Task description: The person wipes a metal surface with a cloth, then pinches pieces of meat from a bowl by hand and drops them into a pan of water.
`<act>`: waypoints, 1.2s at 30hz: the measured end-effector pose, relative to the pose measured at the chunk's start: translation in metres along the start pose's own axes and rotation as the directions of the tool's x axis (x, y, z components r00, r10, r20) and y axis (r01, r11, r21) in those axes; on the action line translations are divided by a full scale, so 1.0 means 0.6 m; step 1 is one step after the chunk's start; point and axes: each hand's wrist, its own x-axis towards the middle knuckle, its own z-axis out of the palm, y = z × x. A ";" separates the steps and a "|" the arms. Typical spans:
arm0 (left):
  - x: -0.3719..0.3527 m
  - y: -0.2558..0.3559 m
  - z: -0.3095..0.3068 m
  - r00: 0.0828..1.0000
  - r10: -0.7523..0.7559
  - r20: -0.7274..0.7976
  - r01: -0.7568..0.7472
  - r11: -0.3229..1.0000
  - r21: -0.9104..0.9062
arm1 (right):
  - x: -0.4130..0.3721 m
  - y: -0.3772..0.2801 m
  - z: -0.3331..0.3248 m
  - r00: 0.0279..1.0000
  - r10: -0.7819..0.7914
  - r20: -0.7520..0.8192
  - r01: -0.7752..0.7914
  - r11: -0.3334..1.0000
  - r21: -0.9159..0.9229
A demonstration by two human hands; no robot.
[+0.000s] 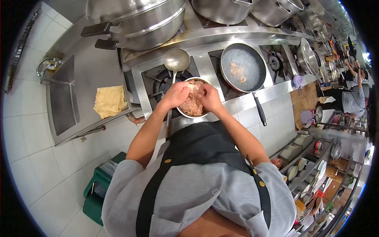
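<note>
Over a metal bowl [192, 117] of pinkish minced meat [191, 106], both my hands are close together. My left hand [176, 95] is closed, its fingers pinching a small pale wrapper [192, 87]. From the other side, my right hand [211, 98] reaches in with curled fingers beside that wrapper; what its fingertips hold is hidden. A long-handled ladle [176, 60] lies across the burner on the left, its handle passing beneath my left hand. To the right, a frying pan [257, 85] holds cloudy liquid with several pale-orange pieces [237, 71] grouped in it.
Folded yellowish sheets [110, 101] lie on the steel counter at left, near a sink [63, 96] with a tap [50, 66]. Large pots [136, 25] stand behind the stove. The pan's handle [259, 109] juts over the front edge. Another person [352, 100] is at far right, near crowded shelves [316, 173].
</note>
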 end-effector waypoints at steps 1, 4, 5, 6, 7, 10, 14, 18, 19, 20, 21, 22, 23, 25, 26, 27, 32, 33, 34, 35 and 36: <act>-0.003 -0.014 0.000 0.996 -0.073 0.057 0.071 0.997 0.041 | -0.005 0.002 0.005 1.000 -0.025 -0.018 0.022 0.989 -0.145; -0.008 -0.050 0.003 0.967 -0.186 0.173 0.163 0.977 0.135 | -0.008 0.051 0.032 0.957 -0.286 -0.045 0.260 0.920 -0.294; -0.010 -0.061 0.006 0.964 -0.201 0.174 0.182 0.976 0.116 | -0.008 0.064 0.036 0.945 -0.326 -0.023 0.298 0.888 -0.350; -0.013 -0.073 0.008 0.961 -0.217 0.173 0.203 0.974 0.098 | -0.014 0.035 0.017 0.970 -0.238 0.040 0.237 0.911 -0.339; -0.015 -0.078 0.009 0.957 -0.234 0.173 0.223 0.972 0.078 | -0.018 0.011 0.008 0.955 -0.295 -0.033 0.273 0.916 -0.294; -0.014 -0.062 0.011 0.952 -0.223 0.210 0.205 0.973 0.104 | -0.017 -0.045 -0.008 0.859 -0.494 -0.134 0.459 0.859 -0.226; -0.006 -0.060 0.025 0.987 -0.051 0.150 0.027 0.987 0.156 | 0.009 -0.008 0.039 0.881 -0.467 -0.077 0.393 0.812 -0.431; -0.010 -0.068 0.023 0.999 -0.007 0.052 -0.002 0.986 0.168 | 0.020 -0.022 0.033 0.870 -0.487 -0.077 0.422 0.816 -0.396; -0.013 -0.070 0.025 0.999 0.020 0.036 -0.025 0.990 0.137 | 0.019 -0.027 0.031 0.868 -0.491 -0.081 0.424 0.815 -0.394; -0.015 -0.071 0.027 0.998 -0.044 0.048 0.041 0.996 0.078 | 0.018 -0.033 0.028 0.865 -0.495 -0.084 0.428 0.813 -0.395; -0.015 -0.063 0.028 0.997 -0.063 0.048 0.061 0.997 0.054 | 0.017 -0.040 0.025 0.869 -0.481 -0.117 0.415 0.837 -0.358; -0.016 -0.050 0.029 0.995 -0.086 0.046 0.084 0.996 0.030 | 0.012 -0.049 0.023 0.873 -0.465 -0.144 0.404 0.858 -0.317; -0.017 -0.044 0.029 0.993 -0.106 0.042 0.106 0.994 0.005 | 0.008 -0.058 0.020 0.877 -0.449 -0.171 0.394 0.876 -0.278; -0.022 -0.047 0.031 0.982 -0.175 0.068 0.180 0.981 -0.077 | -0.002 -0.077 0.009 0.860 -0.452 -0.235 0.419 0.890 -0.180; -0.022 -0.049 0.032 0.975 -0.205 0.081 0.213 0.970 -0.119 | -0.003 -0.082 0.006 0.851 -0.453 -0.266 0.433 0.891 -0.133; -0.021 -0.057 0.034 0.985 -0.151 0.079 0.159 0.981 -0.108 | -0.004 -0.079 0.006 0.869 -0.405 -0.283 0.394 0.914 -0.097; -0.043 -0.065 0.035 0.902 -0.412 0.127 0.431 0.852 -0.299 | -0.007 -0.081 -0.047 0.960 -0.017 -0.278 0.148 0.877 0.457; -0.052 -0.078 0.037 0.905 -0.391 0.167 0.425 0.830 -0.361 | -0.006 -0.085 -0.065 0.973 0.034 -0.228 0.102 0.824 0.558; -0.064 -0.096 0.038 0.908 -0.367 0.203 0.419 0.805 -0.420 | -0.005 -0.090 -0.080 0.988 0.026 -0.150 0.072 0.791 0.608; -0.072 -0.112 0.042 0.910 -0.342 0.234 0.414 0.777 -0.474 | -0.004 -0.093 -0.089 0.997 0.015 -0.070 0.035 0.754 0.656; -0.068 -0.117 0.043 0.914 -0.298 0.276 0.406 0.672 -0.619 | -0.001 -0.089 -0.089 1.000 -0.010 -0.012 0.016 0.675 0.738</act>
